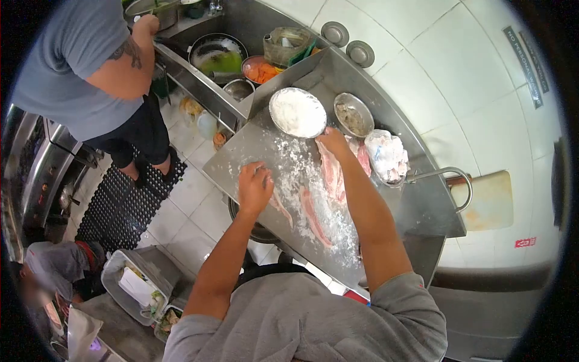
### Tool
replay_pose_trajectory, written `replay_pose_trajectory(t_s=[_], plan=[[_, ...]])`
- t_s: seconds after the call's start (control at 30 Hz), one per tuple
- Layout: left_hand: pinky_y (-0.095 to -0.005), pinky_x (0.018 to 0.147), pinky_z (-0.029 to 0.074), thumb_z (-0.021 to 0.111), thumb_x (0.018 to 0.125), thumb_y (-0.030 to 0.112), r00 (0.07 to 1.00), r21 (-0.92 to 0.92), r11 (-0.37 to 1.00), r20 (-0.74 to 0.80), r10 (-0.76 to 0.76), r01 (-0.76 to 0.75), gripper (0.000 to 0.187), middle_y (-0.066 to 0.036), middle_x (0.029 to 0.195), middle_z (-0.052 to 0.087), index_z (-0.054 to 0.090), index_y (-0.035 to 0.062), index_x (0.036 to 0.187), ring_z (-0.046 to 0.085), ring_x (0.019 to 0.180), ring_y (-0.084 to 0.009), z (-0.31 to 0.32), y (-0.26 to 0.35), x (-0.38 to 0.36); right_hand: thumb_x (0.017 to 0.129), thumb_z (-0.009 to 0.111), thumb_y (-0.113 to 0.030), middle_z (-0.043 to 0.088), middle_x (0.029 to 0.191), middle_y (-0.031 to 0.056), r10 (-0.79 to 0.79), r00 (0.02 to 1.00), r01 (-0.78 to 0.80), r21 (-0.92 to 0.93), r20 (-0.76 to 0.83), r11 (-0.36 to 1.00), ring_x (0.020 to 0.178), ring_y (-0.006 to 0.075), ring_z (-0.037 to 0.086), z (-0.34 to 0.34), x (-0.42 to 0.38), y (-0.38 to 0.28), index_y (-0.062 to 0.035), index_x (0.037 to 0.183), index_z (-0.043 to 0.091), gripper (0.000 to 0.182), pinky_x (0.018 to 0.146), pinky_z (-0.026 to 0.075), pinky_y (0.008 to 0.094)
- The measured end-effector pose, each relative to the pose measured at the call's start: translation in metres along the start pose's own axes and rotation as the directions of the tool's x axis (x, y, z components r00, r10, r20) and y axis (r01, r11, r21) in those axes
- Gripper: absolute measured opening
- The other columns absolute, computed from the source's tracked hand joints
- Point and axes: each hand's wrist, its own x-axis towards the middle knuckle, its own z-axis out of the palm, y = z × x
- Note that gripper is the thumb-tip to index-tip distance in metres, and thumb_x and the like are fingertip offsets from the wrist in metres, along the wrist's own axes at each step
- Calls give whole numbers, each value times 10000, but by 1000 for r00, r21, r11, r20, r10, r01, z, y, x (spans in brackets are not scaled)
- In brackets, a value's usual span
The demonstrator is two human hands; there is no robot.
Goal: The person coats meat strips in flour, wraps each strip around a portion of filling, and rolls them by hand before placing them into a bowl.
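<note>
My left hand point(256, 188) hovers over the metal counter with its fingers loosely bent and apart, nothing visible in them. Close to it lies a thin meat strip point(281, 208). A second pale pink meat strip point(313, 218) lies in scattered flour to its right. My right hand point(333, 145) is closed at the upper end of a larger raw meat slab point(331, 175); the fingertips are partly hidden. Just beyond that hand stands a bowl of white flour point(298, 113).
A metal bowl of greyish pieces point(353, 115), a plastic-wrapped bundle point(386, 155) and a curved faucet point(461, 175) line the right. A sink with a wok point(218, 55) is at the back. Two people are at left, one standing; a grey bin point(136, 283) stands below.
</note>
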Motion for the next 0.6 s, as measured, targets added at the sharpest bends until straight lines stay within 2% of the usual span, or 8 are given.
replay_pose_trajectory(t_s=[0.07,0.2,0.3,0.4,0.5,0.6], plan=[[-408,858,404,635,676,51,1000,5,1000,-4,-5,5,144,-105,1054,561,637,39,819,504,988,-309,1,0,0,716,649,-268,644,923,175,13,999,-26,264,50,964,847,283,611,-3,-3,3,-11,925,648,331,757,454,361],[-413,845,414,631,678,56,1000,-3,1000,-29,1,-1,136,-111,1037,567,639,35,812,510,976,-313,6,-3,-2,753,665,-236,616,825,69,-63,990,67,-33,127,997,781,166,556,-35,-26,-16,-3,929,617,295,723,440,309],[-413,836,423,629,686,71,999,15,1000,-45,22,-21,127,-114,1029,572,640,35,807,513,969,-316,7,-3,-3,785,662,-261,602,839,42,4,947,-61,170,321,984,763,164,551,-62,-42,-25,-32,965,615,296,728,444,293],[-415,839,425,630,692,81,999,55,998,-32,32,-30,115,-122,1035,574,640,36,798,517,961,-316,8,-3,-2,835,624,-272,586,869,4,-162,928,-92,627,336,773,739,147,539,-76,-56,-9,-79,973,617,237,730,445,292],[-414,858,419,631,697,84,999,78,996,27,30,-32,145,-141,1053,572,640,34,833,519,972,-324,9,-9,-2,872,586,-269,578,901,-34,-77,985,-86,829,153,552,725,115,537,-104,-85,-13,-125,1005,598,196,715,451,287],[-407,910,400,641,716,99,999,10,1000,46,22,-22,228,-165,1101,562,629,31,934,510,1031,-337,17,-1,0,827,627,-307,561,926,-32,-130,976,-90,872,173,480,779,122,519,-131,-99,-6,-153,1029,587,257,717,429,311]])
